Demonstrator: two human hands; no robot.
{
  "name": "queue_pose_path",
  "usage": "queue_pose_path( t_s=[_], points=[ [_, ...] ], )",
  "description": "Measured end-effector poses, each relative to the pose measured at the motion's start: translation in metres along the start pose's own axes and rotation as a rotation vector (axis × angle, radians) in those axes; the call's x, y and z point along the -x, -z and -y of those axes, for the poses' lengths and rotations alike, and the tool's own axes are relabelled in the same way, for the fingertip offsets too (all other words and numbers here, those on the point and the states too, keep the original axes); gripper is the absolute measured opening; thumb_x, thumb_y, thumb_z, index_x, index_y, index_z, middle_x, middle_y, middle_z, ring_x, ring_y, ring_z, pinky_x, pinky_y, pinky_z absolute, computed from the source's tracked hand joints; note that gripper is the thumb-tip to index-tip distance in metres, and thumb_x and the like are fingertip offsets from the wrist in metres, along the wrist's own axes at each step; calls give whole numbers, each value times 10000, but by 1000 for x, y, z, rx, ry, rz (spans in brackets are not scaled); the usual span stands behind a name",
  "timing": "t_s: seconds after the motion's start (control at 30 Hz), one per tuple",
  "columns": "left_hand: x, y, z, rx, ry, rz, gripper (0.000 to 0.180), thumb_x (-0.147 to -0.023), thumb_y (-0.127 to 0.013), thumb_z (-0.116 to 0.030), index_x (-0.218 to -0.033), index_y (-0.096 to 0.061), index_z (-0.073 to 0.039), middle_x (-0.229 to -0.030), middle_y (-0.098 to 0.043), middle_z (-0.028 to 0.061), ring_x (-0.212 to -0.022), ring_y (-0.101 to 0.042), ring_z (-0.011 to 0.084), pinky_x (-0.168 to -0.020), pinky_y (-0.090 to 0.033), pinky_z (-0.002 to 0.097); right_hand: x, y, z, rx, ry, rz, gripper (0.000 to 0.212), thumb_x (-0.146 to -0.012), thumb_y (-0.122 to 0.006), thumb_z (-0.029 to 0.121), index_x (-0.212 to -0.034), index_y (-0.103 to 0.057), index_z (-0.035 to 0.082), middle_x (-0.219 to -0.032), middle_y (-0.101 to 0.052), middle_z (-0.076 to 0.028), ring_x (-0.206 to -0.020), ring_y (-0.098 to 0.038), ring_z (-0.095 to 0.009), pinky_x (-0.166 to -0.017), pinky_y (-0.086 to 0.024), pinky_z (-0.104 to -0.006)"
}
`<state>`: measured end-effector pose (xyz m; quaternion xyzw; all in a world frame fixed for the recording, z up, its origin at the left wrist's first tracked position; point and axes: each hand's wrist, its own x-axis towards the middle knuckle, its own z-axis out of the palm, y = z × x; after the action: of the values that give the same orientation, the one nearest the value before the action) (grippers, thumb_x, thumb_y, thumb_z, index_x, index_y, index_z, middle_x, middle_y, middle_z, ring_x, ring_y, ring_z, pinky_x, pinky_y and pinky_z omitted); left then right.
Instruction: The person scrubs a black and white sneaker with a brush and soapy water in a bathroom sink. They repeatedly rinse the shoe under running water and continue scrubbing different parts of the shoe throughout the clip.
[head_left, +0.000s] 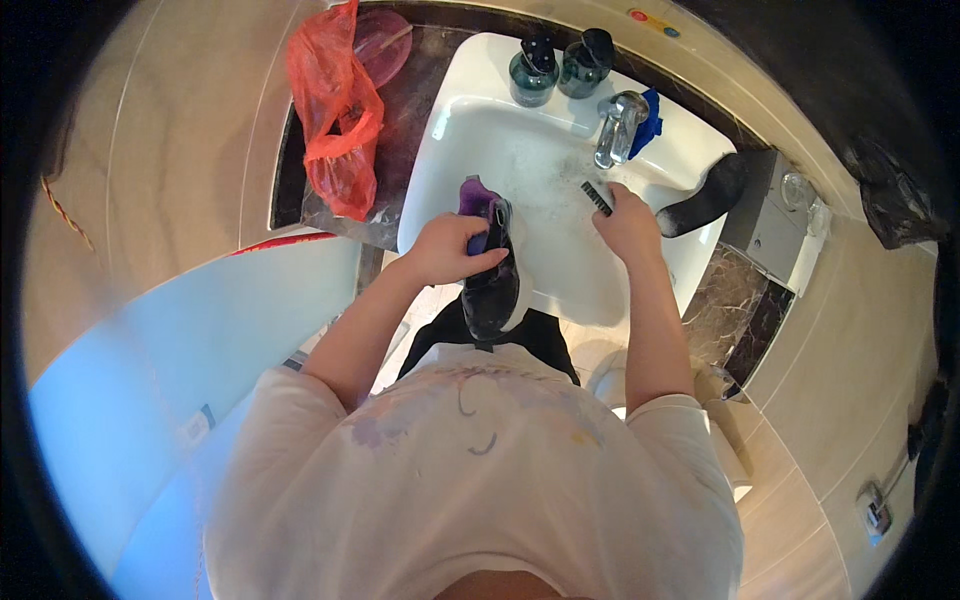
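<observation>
Head view | left hand clamped on shoe, mid-frame, toe past sink's near rim; right hand closed round brush, right of centre | risk: loosened grip could drop shoe floorward; a bump might slide second shoe, right | sink white, foam-flecked; dark counter, red bag upper left; tiled walls
</observation>
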<state>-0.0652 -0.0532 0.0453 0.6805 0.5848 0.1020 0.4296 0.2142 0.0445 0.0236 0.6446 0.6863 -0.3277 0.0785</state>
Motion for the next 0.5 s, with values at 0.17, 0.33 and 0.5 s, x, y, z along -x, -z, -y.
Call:
queue_pose_path(
  t_s=[0.17, 0.33, 0.5],
  points=[
    [-14, 10, 5, -81, -61, 89, 411, -762, -702, -393, -701, -548, -17, -677, -584, 191, -680, -580, 401, -616, -450, 470, 26, 12, -16, -436, 9, -63, 458, -764, -685, 282, -1128, -612, 15, -897, -681, -194, -810, -671, -325, -762, -519, -398],
    [-33, 28, -9, -274, -276, 356, 329, -724, -670, -375, -727, -606, -52, -713, -613, 196, -717, -605, 404, -638, -467, 478, 36, 19, -5, -1258, -104, -101, 267, -856, -607, 135, -1115, -593, 66, -860, -661, -20, -557, -398, -30, -479, -312, -182],
    [-57, 38, 4, 30, -270, 348, 295, -722, -671, -288, -854, -661, -24, -722, -629, 187, -693, -639, 304, -647, -492, 412, 33, -1, 11, -1535, -158, -4, 284, -893, -576, 142, -1160, -555, 46, -903, -626, -62, -597, -414, -66, -474, -304, -193]
  ],
)
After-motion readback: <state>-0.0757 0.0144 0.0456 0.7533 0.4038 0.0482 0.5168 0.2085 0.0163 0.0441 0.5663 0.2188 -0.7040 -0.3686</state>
